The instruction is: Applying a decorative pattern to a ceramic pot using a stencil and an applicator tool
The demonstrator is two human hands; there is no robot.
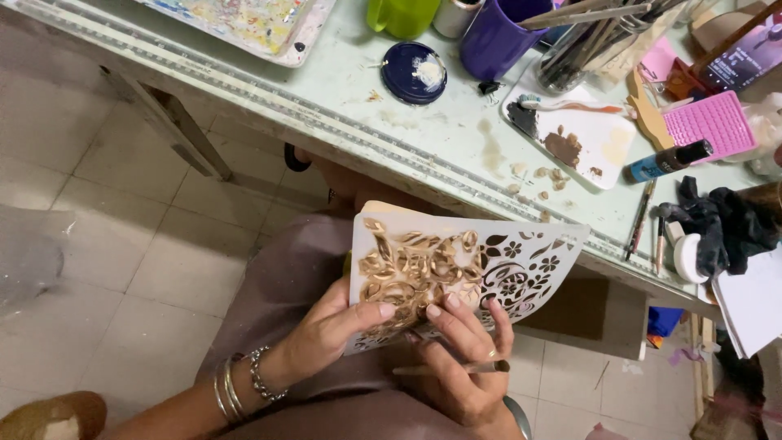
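Not much packaging from where I sit: a small blue bottle (666, 160) with a black cap lies on the table's right side, and a dark purple printed box (743, 59) sits top right.

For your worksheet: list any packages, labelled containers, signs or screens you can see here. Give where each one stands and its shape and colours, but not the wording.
Small bottle: lying on the table right of the white palette, blue label, black cap.
Dark package: table's top right corner, purple-black with pale print, partly cut off.
No signs or screens in view.
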